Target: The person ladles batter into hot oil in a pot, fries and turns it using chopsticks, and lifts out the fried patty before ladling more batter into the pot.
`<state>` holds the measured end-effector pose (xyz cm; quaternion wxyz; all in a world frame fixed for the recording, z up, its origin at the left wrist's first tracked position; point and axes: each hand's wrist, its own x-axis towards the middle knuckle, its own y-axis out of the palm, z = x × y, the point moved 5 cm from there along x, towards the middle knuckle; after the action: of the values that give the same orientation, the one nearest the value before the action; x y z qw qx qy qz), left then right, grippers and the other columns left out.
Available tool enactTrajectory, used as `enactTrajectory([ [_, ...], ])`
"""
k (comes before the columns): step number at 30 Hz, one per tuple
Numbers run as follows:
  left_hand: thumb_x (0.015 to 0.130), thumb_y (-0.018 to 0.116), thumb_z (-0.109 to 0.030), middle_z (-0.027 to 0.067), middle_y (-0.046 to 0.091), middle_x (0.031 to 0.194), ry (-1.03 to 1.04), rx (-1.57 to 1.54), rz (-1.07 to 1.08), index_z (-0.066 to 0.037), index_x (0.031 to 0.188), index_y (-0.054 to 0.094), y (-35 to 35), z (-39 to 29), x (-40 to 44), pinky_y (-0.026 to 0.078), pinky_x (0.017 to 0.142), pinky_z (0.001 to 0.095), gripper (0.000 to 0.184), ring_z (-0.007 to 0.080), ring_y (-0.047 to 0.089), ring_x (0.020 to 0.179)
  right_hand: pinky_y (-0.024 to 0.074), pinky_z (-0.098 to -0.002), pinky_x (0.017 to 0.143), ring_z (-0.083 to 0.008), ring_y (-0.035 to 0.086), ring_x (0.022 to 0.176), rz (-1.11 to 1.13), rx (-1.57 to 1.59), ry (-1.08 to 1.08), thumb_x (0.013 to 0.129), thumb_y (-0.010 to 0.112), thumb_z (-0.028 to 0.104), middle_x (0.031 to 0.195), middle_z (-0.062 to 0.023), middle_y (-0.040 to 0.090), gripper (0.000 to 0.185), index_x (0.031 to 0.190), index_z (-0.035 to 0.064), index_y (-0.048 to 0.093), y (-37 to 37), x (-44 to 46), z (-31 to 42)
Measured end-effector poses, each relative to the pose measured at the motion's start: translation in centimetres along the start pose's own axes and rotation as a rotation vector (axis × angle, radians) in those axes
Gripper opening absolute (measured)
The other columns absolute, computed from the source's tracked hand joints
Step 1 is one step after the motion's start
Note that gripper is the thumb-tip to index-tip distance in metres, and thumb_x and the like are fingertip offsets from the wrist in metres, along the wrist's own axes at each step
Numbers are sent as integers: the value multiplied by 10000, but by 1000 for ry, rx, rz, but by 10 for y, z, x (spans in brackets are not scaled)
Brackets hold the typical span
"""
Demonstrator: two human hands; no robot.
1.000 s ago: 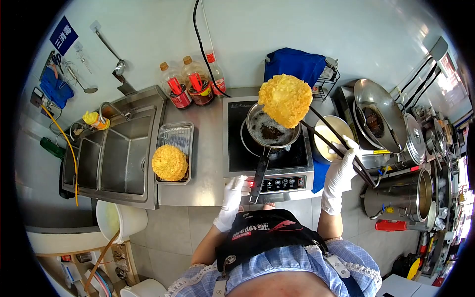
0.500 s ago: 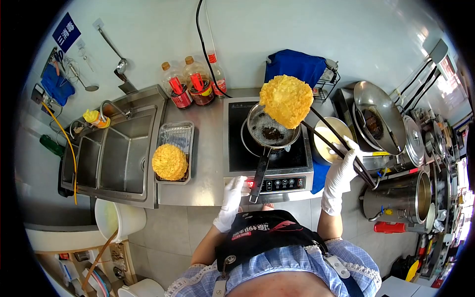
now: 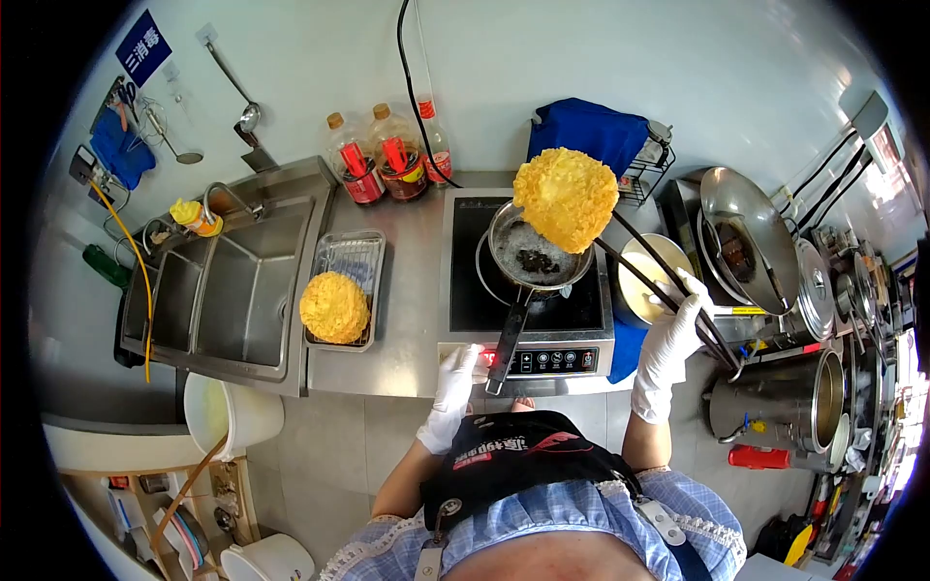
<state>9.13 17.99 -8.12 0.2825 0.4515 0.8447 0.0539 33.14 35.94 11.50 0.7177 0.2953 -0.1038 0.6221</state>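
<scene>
My right hand (image 3: 671, 339), in a white glove, is closed around a pair of long dark chopsticks (image 3: 620, 254). Their far ends hold a golden, rough-surfaced fried piece (image 3: 566, 199) above the back right of a small frying pan (image 3: 511, 215). Bubbling oil and dark bits show in the pan, which sits on an induction cooker (image 3: 470, 305), handle towards me. My gloved left hand (image 3: 451, 397) rests with extended fingers at the cooker's front edge, beside the lit control panel (image 3: 557, 361) and left of the pan handle. A similar fried piece (image 3: 334, 308) lies on a rack in a metal tray (image 3: 351, 254).
Left of the tray is a steel sink (image 3: 247, 290). Sauce bottles (image 3: 395, 160) stand against the wall. A pot of pale liquid (image 3: 644, 290) stands right of the cooker, with a wok (image 3: 741, 198) and a tall steel pot (image 3: 775, 402) beyond it.
The view has shifted slightly. The fried piece stays raised in the chopsticks over the pan, and both hands keep nearly the same places.
</scene>
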Motion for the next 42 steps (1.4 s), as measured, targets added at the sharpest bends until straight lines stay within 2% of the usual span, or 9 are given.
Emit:
enactTrajectory([
  [4,916,512,-288,40,614,759,52,6,-68,-46,991,607,6,-1,-7,475,521,221,271,97,567,586,518,-268,631,-180,622,804,26,-5,10,918,493,313,1046,-125,597,304,1021,31,545,-1,2,-1],
  [6,909,526,-287,35,619,800,72,10,-117,-46,1000,601,8,-1,-10,481,516,226,268,95,566,587,473,-288,791,-165,586,827,12,8,73,915,497,332,1013,-131,587,352,1004,-7,533,0,4,-2],
  [18,903,535,-303,15,612,833,22,33,-207,-29,1032,590,15,15,-17,476,511,227,307,85,556,635,476,-302,806,-182,594,842,77,60,123,913,506,315,994,-131,588,345,1020,-12,537,-9,17,-7],
  [21,906,528,-316,24,614,808,41,-12,-198,-28,1014,588,19,19,-18,464,512,220,313,91,565,607,511,-258,661,-190,623,824,64,102,61,907,512,326,1035,-121,601,312,1014,36,556,-13,22,-16],
  [24,912,509,-320,51,625,695,40,-30,-235,-35,950,600,23,16,-23,466,473,222,302,110,563,518,509,-258,672,-188,622,834,94,105,65,908,510,326,1031,-120,603,308,1004,38,562,-15,24,-16],
  [34,929,481,-304,66,639,744,2,14,-262,-8,1018,592,23,14,-29,488,511,232,329,118,591,565,517,-254,649,-181,625,823,108,62,68,908,508,333,1021,-118,606,315,996,37,566,-20,26,-20],
  [37,931,475,-304,76,640,785,63,-79,-259,5,1038,583,20,10,-29,493,525,235,344,118,595,589,475,-299,810,-199,608,859,72,51,121,907,510,328,1005,-146,597,369,1001,-26,553,-20,20,-20],
  [39,938,454,-322,79,633,799,16,-49,-241,7,1053,574,13,13,-26,492,539,229,369,120,596,612,520,-255,634,-175,622,802,75,-21,60,912,502,333,1038,-121,597,317,1019,38,547,-20,17,-19],
  [42,943,430,-345,77,624,784,14,21,-192,16,1064,561,3,9,-24,495,554,232,403,134,603,625,512,-260,643,-174,616,810,58,12,71,916,493,338,1045,-123,591,326,1029,36,535,-15,11,-17],
])
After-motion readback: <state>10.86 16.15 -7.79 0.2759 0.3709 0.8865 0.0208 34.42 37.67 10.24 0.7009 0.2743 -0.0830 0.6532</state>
